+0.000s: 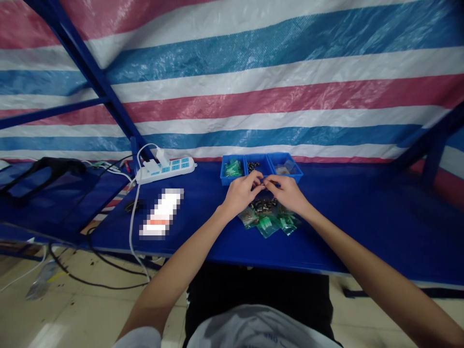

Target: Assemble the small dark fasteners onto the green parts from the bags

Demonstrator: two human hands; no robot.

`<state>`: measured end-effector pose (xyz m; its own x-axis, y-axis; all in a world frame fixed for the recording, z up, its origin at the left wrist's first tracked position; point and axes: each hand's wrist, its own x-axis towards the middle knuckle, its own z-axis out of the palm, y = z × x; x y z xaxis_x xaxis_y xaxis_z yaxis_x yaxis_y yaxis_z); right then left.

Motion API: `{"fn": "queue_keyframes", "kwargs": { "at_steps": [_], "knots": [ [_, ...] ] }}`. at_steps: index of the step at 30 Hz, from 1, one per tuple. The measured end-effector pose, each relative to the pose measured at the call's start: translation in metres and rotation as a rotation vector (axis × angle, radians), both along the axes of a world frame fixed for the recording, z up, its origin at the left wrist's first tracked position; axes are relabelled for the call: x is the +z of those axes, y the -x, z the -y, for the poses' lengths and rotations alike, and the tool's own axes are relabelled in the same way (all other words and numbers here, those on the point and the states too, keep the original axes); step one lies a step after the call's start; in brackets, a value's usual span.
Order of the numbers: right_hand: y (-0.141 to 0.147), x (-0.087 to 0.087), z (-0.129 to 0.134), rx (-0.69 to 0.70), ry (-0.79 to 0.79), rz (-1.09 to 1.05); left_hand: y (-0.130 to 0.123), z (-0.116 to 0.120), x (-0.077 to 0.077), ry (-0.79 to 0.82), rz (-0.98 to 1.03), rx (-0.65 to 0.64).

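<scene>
My left hand (241,192) and my right hand (287,192) meet over the table, fingertips pinched together. Between them is a small metallic piece (263,183), mostly covered by the fingers and too small to name. Just below the hands lies a pile of small black-and-silver parts (264,205). Clear plastic bags with green pieces (268,225) lie in front of that pile. Behind the hands stand three joined blue bins (225,181): the left holds green bagged pieces (233,168), the middle small dark parts (253,166), the right clear bags (285,167).
A white power strip (177,166) with plugs sits at the left, its cable (132,227) hanging over the table edge. A blurred-out white rectangle (163,210) lies nearby. Blue frame posts (105,92) and a striped tarp (253,92) stand behind the blue table (362,208).
</scene>
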<state>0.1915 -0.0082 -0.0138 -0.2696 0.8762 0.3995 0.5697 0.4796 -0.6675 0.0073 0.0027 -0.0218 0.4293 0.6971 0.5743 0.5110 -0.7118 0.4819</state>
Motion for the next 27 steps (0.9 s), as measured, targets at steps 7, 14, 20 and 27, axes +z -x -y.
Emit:
{"fn": "queue_keyframes", "kwargs": {
  "at_steps": [7, 14, 20, 27],
  "knots": [
    [-0.0033, -0.002, -0.0018, 0.097, 0.214, -0.153, 0.0018, 0.0024, 0.0041, -0.061, -0.041, 0.044],
    [-0.0038, 0.0008, -0.0008, 0.166, 0.264, -0.233, 0.0016, 0.0025, 0.0034, -0.041, -0.082, 0.069],
    [-0.0031, -0.0012, -0.0014, 0.157, 0.229, -0.178, 0.0012, 0.0029, 0.0034, -0.041, -0.118, 0.071],
    [-0.0034, -0.0041, -0.0028, 0.064, 0.156, -0.08, -0.0009, 0.0034, 0.0018, -0.023, -0.101, 0.061]
  ]
}}
